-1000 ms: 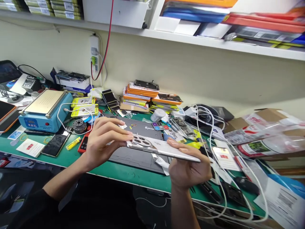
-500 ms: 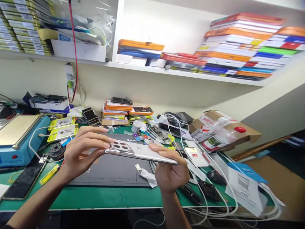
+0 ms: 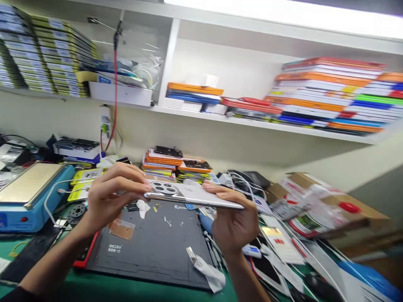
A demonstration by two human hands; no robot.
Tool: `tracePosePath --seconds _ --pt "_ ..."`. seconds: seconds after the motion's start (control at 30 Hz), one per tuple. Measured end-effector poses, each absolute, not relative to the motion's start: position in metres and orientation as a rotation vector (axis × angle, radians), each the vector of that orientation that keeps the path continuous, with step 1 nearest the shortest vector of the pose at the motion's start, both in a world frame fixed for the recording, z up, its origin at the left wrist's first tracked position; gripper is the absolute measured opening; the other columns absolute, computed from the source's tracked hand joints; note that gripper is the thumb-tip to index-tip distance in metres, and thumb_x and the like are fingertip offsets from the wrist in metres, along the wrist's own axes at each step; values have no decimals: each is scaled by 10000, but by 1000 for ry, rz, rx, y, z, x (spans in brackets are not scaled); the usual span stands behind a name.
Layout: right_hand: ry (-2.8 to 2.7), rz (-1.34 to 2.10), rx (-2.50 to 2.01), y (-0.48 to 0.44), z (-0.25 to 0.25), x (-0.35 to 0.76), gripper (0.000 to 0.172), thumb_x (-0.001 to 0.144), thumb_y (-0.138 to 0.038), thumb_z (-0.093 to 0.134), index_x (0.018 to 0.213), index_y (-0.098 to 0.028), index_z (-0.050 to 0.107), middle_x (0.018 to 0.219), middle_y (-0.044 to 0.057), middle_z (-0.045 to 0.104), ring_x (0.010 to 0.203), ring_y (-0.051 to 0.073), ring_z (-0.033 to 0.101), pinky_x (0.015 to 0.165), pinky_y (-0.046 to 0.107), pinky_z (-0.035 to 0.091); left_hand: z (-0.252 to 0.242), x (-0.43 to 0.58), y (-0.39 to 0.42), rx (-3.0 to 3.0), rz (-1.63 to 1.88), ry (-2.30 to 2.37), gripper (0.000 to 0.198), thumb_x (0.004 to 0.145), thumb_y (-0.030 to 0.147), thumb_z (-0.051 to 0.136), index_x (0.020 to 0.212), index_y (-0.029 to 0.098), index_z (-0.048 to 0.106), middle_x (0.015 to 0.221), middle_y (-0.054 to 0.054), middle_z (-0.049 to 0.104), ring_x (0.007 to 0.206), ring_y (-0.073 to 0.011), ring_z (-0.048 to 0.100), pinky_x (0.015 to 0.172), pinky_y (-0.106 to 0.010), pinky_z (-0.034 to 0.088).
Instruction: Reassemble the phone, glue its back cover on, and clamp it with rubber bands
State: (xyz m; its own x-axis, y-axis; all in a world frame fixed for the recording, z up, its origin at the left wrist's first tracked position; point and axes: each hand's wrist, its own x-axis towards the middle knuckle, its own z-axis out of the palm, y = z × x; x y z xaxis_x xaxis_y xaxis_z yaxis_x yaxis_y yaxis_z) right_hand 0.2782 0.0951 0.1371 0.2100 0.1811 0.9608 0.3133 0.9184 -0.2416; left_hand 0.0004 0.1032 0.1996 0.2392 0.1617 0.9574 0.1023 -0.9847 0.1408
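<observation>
I hold a silver phone (image 3: 192,194) flat, back side up, its round camera ring toward the left, above a dark grey work mat (image 3: 157,247). My left hand (image 3: 110,195) pinches the camera end with thumb and fingertips. My right hand (image 3: 234,222) cups the other end from below, with fingers laid over its top edge. Both hands are closed on the phone.
A blue heating plate (image 3: 25,197) stands at the left. Stacks of boxes (image 3: 171,161) sit by the wall, shelves of boxes (image 3: 315,92) above. White cables and a cardboard box (image 3: 315,197) with bags crowd the right. A crumpled white wipe (image 3: 204,268) lies on the mat's near edge.
The view has tilted up and shifted, showing more of the shelves. The phone sits slightly higher in both hands; the grip on it is the same.
</observation>
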Motion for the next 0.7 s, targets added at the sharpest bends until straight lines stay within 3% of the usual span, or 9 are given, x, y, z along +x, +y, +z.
tracePosePath --seconds 0.07,0.17,0.4,0.57,0.7 --pt "-1337 -35 -393 104 139 269 219 978 -51 683 1108 -224 714 1035 26 824 983 226 827 934 502 714 202 3 104 2329 1906 242 55 998 282 794 1044 253 797 946 -33 765 911 -178 749 802 -353 648" --pt "-1294 48 -381 116 138 255 185 969 -69 713 1086 -213 710 1014 24 809 972 223 822 948 514 708 201 3 104 2239 1967 270 132 993 341 799 1091 253 794 957 -43 758 933 -184 737 859 -375 643" --pt "-1330 -11 -381 130 133 243 234 941 -33 728 1098 -204 703 1009 29 804 945 230 835 882 468 730 197 -8 94 2521 2281 586 268 936 123 834 1158 252 760 1056 -20 825 1042 -204 771 938 -408 619" --pt "-1373 5 -383 129 135 246 228 948 -33 714 1101 -203 709 1005 35 819 924 237 844 863 472 741 195 -12 94 2732 2476 759 120 1018 163 744 1093 246 788 986 -12 839 967 -190 764 868 -402 573" --pt "-1375 -12 -395 129 137 248 233 931 -29 735 1085 -203 716 1002 34 828 912 246 850 846 472 747 192 -11 99 2707 2485 777 136 1054 181 695 1090 278 783 984 6 838 943 -178 758 849 -397 564"
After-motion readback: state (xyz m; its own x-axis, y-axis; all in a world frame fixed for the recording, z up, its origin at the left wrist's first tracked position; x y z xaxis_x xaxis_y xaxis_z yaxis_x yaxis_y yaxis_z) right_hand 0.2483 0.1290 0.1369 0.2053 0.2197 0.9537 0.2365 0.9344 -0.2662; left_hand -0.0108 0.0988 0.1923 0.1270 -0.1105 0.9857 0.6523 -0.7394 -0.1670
